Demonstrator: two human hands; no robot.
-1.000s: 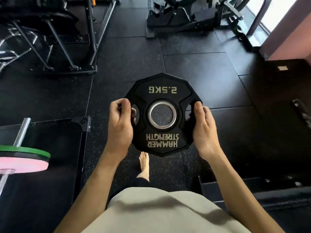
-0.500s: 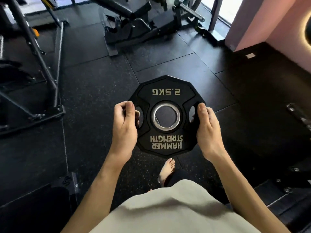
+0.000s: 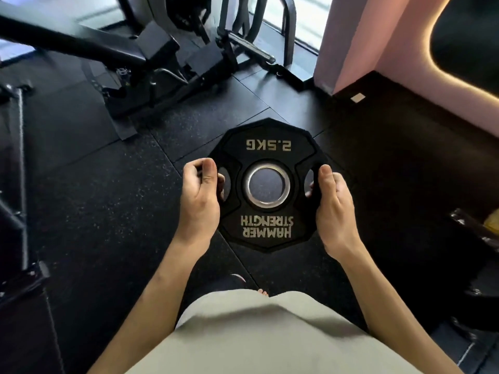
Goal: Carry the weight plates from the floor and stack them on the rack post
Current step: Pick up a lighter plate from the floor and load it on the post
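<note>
A black 2.5 kg weight plate [image 3: 267, 228] with a steel-ringed centre hole hangs flat in front of my waist, its lettering upside down to me. My left hand [image 3: 198, 203] grips its left edge, fingers curled through the left handle slot. On the opposite side my right hand [image 3: 333, 209] grips the right edge, thumb on top and fingertips through the right slot. No rack post is in view.
Black rubber floor tiles [image 3: 108, 211] lie below. A black bench machine [image 3: 129, 58] stands ahead to the left. A pink wall [image 3: 356, 41] rises at the right. A dark metal frame [image 3: 19, 163] runs along the left edge, with dark equipment [image 3: 478, 233] at the right.
The view has swung to the right with the plate held steady in both hands. The barbell with pink and green plates has left the frame, and the pink wall has come closer.
</note>
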